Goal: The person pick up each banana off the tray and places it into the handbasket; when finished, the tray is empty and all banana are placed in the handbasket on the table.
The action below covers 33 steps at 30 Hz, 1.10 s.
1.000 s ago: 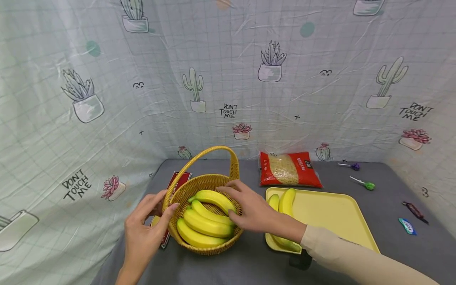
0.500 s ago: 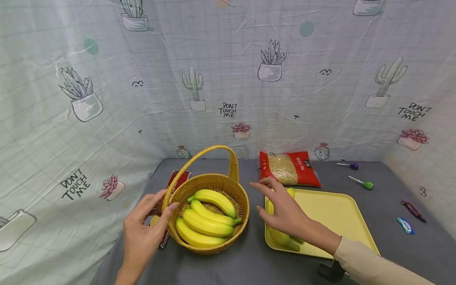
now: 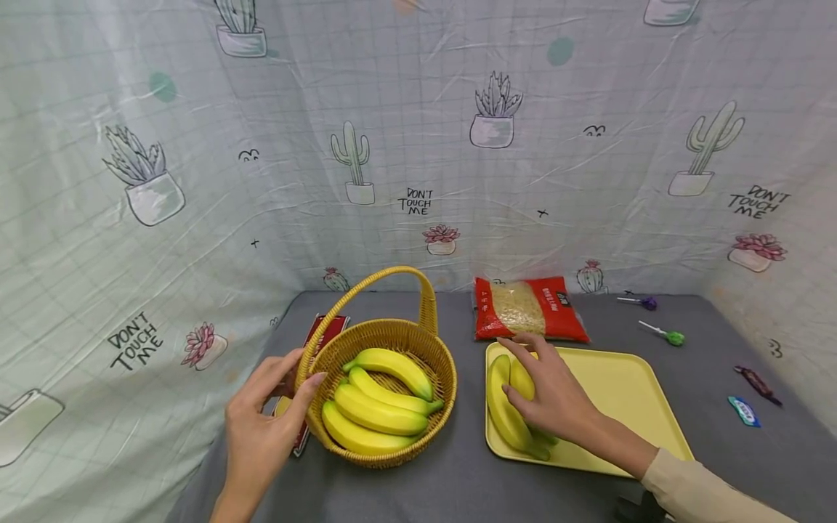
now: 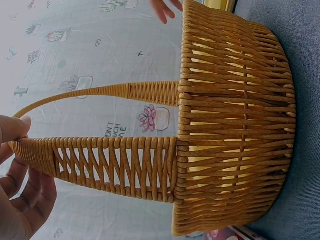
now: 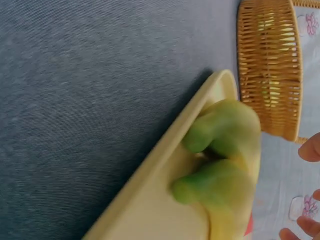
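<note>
A yellow wicker basket (image 3: 375,333) with a tall handle (image 4: 115,162) stands left of centre and holds several bananas (image 3: 379,410). My left hand (image 3: 261,410) pinches that handle between thumb and fingers. Right of the basket lies a pale yellow tray (image 3: 621,392). Two bananas sit side by side along its left end, the nearer-left banana (image 3: 500,407) in plain sight and the other banana (image 3: 521,376) partly hidden under my right hand (image 3: 552,392). That hand hovers over them with thumb and fingers spread; nothing is gripped. In the right wrist view their green stem ends look blurred.
Behind the tray is a red bag (image 3: 523,309) with a clear window. Two lollipops, a purple one (image 3: 647,302) and a green one (image 3: 673,338), and two wrapped candies (image 3: 744,411) lie to the right. A red package (image 3: 333,327) is partly behind the basket.
My right hand has moved away from the basket's bananas, rightward to above the tray's bananas. The left hand keeps its hold on the basket handle, and the basket stays put.
</note>
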Tool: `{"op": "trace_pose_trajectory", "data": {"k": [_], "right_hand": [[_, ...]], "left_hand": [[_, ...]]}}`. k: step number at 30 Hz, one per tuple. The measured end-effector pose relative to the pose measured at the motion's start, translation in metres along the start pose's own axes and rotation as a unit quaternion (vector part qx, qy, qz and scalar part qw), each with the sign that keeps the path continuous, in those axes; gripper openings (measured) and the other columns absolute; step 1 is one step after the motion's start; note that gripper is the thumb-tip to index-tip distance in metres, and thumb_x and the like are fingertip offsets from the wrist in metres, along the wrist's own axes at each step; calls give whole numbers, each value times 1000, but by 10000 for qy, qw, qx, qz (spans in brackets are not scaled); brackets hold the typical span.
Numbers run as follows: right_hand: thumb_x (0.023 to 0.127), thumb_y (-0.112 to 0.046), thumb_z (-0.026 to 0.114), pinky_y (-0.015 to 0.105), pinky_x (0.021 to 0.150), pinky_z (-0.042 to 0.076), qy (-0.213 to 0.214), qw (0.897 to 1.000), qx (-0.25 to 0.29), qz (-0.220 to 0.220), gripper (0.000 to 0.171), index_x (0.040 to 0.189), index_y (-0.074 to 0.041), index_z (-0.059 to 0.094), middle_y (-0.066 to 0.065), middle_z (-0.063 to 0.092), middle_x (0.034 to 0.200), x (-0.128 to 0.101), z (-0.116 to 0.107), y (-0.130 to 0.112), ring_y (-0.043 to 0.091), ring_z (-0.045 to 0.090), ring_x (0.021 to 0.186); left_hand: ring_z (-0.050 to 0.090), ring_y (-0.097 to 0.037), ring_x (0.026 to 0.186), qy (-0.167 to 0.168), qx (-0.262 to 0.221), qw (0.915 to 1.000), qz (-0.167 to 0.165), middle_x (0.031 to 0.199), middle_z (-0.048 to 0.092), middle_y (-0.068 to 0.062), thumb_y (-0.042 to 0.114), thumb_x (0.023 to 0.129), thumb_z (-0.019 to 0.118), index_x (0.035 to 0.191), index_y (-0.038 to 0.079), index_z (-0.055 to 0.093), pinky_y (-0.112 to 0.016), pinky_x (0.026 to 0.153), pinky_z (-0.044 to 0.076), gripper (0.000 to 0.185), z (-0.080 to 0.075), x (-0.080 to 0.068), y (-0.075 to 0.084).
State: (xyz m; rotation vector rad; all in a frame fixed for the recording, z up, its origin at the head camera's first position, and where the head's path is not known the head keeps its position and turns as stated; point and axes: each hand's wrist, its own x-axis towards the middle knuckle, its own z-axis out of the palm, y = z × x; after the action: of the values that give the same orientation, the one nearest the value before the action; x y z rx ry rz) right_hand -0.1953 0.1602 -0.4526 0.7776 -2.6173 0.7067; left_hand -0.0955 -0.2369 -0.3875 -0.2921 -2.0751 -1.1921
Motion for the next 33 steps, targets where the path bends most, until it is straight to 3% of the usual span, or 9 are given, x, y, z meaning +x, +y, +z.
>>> {"op": "trace_pose_trajectory", "data": {"k": [8,21,33], "right_hand": [[84,-24,86,69,95,45,101,9992,-264,291,73,151,-13,58,22,50,145,-7,5,7,48,52,122],[81,-22,88,66,90,48,196,9990,-253,305,78,151,-10,57,24,51,142,-15,21,20,47,54,117],[80,-15,77,63,91,49,53,9984,-168,529,76,152,-5,55,27,50,141,-28,23,31,44,54,115]], "left_hand": [[64,-15,80,14,-17,10000,-29,102,70,-3,-8,87,84,131,12,76,-18,72,55,49,0,0,-1],[64,-15,78,30,-7,10000,-60,102,70,-2,-8,87,84,131,11,76,-18,71,55,49,1,2,-2],[64,-15,79,57,-16,10000,-54,101,70,-8,-9,87,84,132,10,75,-17,72,55,49,1,-2,-1]]}}
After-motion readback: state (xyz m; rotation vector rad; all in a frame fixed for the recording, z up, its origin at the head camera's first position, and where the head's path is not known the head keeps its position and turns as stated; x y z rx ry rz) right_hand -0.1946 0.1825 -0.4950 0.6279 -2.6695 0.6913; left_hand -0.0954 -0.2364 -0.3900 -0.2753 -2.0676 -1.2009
